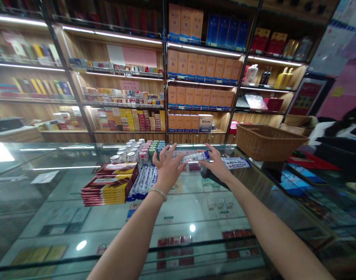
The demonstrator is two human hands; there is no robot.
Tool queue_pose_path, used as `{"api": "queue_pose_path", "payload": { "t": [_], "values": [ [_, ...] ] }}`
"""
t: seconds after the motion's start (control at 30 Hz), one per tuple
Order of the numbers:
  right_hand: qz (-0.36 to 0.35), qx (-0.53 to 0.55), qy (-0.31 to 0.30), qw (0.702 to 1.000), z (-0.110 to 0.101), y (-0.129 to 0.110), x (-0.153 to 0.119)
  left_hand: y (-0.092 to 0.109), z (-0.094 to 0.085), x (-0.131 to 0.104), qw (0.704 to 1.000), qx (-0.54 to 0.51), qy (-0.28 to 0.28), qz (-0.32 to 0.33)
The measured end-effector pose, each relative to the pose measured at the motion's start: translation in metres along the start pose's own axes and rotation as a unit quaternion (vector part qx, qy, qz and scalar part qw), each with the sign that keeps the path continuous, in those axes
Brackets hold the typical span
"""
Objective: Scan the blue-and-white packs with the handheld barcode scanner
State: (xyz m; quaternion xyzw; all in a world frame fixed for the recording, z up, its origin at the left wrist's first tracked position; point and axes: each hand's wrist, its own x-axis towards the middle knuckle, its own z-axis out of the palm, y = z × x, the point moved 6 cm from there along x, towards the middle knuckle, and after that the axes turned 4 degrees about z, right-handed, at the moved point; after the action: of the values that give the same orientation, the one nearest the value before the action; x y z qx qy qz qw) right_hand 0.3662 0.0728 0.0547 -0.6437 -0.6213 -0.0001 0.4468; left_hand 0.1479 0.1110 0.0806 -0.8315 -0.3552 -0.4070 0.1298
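A slim clear-and-blue wrapped packet [194, 157] is held level just above the glass counter. My left hand [168, 167] has its left end between thumb and forefinger, the other fingers spread. At the blue right end, my right hand [215, 162] pinches it between thumb and fingers. Left of my left hand lies a row of similar blue-and-white packets [143, 182], partly covered by that hand. Beside it are stacked red-and-yellow chocolate-like packs [110, 182]. More blue-and-white packets [235, 162] rest right of my right hand. A dark object [208, 174], partly hidden, lies beneath my right wrist.
Clear-topped cans or jars [130, 149] and pink and green cylinders [151, 147] stand behind the packs. A wicker basket [268, 142] sits at the right. Boxed goods fill the wall shelves [201, 85]. A person [335, 126] is partly visible at far right.
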Motion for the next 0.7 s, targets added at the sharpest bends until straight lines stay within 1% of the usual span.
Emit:
{"api": "queue_pose_path", "payload": {
  "t": [0.17,0.37,0.53,0.7],
  "values": [
    [-0.021,0.01,0.0,1.0,-0.003,-0.009,-0.003,0.002,0.002,0.0,1.0,0.003,-0.006,0.004],
    [-0.011,0.001,0.001,1.0,-0.004,-0.007,-0.002,0.001,0.003,0.0,1.0,0.007,-0.007,0.005],
    [-0.006,0.007,0.065,0.998,-0.01,-0.006,-0.002,0.003,0.002,0.001,0.999,0.013,-0.007,0.047],
    [-0.018,-0.051,0.09,0.994,-0.013,-0.011,-0.006,0.007,0.001,0.002,0.995,0.009,-0.005,0.098]
  ]
}}
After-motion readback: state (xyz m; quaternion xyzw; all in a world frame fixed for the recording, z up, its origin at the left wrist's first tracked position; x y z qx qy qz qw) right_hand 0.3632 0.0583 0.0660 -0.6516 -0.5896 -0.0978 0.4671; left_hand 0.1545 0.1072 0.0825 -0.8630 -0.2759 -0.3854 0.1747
